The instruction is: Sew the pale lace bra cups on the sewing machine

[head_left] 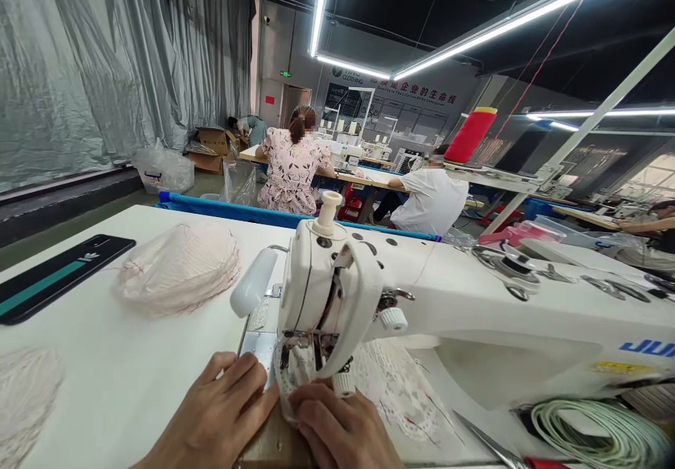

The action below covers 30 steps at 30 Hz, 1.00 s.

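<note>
The white worktop (158, 377) spreads out to the left of the sewing machine (337, 279), which is the largest thing standing on it and reaches off toward the right. A stack of pale, finely striped pieces (176, 268) lies to the left of the machine's head, its edges frayed with reddish thread ends. A coil of light green cord (595, 427) rests in front of the machine's arm, well to the right of the needle.

The lace piece (287, 381) sits at the machine's needle end, its scalloped border curving out in front of the presser foot; more lace (403, 392) lies under the machine's arm, and whether it belongs to the same piece I cannot tell. The lace should prove light, limp and fairly fragile — its openwork could snag or stretch under a hard pull. The bordered edge in front of the foot looks the best place to hold, with light, flat pressure.

The right hand (342, 423) is just before the machine's foot, its fingers curled over the lace border and grasping it. The left hand (224, 402) is to the left of the foot, fingers bent, tips beside the lace — whether they pinch it I cannot tell. Smaller still, scissors (488, 441) lie to the right of the machine's needle, blades toward it.
</note>
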Motion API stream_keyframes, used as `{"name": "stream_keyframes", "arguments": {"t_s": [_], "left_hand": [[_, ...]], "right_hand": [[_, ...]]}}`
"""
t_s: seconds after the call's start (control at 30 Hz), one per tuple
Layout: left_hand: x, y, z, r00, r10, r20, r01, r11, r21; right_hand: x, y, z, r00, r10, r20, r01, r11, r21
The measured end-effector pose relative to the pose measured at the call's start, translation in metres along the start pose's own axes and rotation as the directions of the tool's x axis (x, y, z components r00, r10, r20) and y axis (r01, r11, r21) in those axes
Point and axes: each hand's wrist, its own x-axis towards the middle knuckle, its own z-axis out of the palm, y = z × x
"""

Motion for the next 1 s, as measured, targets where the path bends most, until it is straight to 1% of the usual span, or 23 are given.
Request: {"name": "stream_keyframes", "arguments": {"t_s": [0.17, 0.33, 0.47, 0.6, 0.8, 1.0], "left_hand": [[-0.002, -0.002, 0.004, 0.999, 0.028, 0.028, -0.029, 0.999, 0.014], [-0.005, -0.003, 0.005, 0.998, 0.046, 0.045, -0.048, 0.998, 0.048], [-0.002, -0.002, 0.003, 0.999, 0.039, 0.027, -0.041, 0.997, 0.068], [-0.001, 0.000, 0.003, 0.996, 0.085, -0.010, -0.084, 0.995, 0.060], [-0.001, 0.001, 0.005, 0.992, 0.124, -0.030, -0.122, 0.991, 0.045], [0.006, 0.001, 0.002, 0.989, 0.138, -0.058, -0.136, 0.990, 0.032]], "right_hand": [[-0.001, 0.000, 0.001, 1.000, -0.024, 0.007, 0.024, 0.999, -0.024], [-0.002, 0.000, 0.005, 0.997, -0.065, -0.045, 0.059, 0.992, -0.112], [-0.003, 0.002, 0.006, 0.994, -0.104, -0.024, 0.098, 0.982, -0.161], [-0.005, 0.003, 0.006, 0.993, -0.120, -0.010, 0.116, 0.978, -0.175], [-0.006, 0.003, 0.004, 0.991, -0.130, 0.023, 0.132, 0.971, -0.199], [-0.004, 0.005, 0.004, 0.990, -0.138, 0.003, 0.136, 0.972, -0.190]]}}
